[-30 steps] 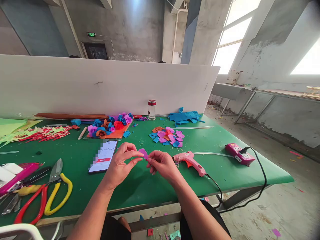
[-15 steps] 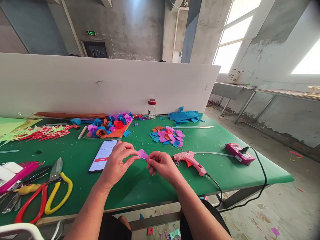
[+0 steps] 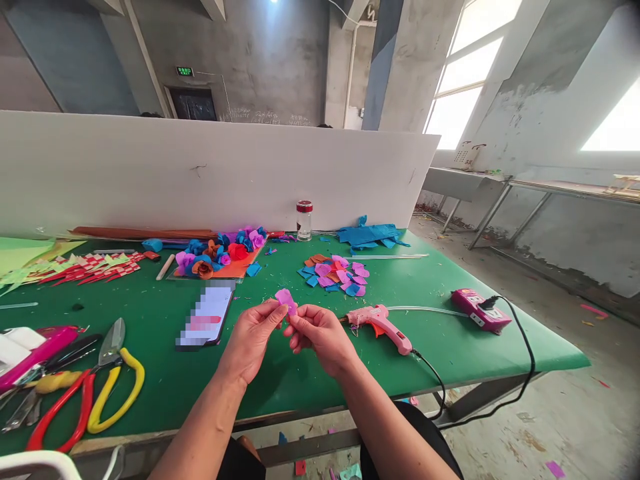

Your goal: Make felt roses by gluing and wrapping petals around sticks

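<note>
— What's over on your left?

— Yellow-handled snips (image 3: 114, 373) lie on the green desk (image 3: 165, 400), well apart from my hands. A phone (image 3: 206, 319) lies flat just beyond my left hand (image 3: 253, 339).

— And that left hand?

— Thumb and forefinger are pressed together on the left edge of a small purple felt petal (image 3: 286, 298). The other fingers curl under.

— Where is the petal?

— In the air above the desk, between my two hands, standing up out of the fingertips.

— The right hand?

— My right hand (image 3: 324, 337) pinches the petal's lower right edge, its fingertips close against those of the left.

— Which step is this?

— Shaping, I'd say. I'm working the piece between my fingertips, and I can see no glue on it.

— What does the next move call for?

— I judge that one hand has to hold the pinch alone so the other can come free. The pink glue gun (image 3: 381, 324) lies just right of my right hand, with its nozzle pointing toward it. A pink power strip (image 3: 479, 309) sits further right, near the desk's edge.
</note>
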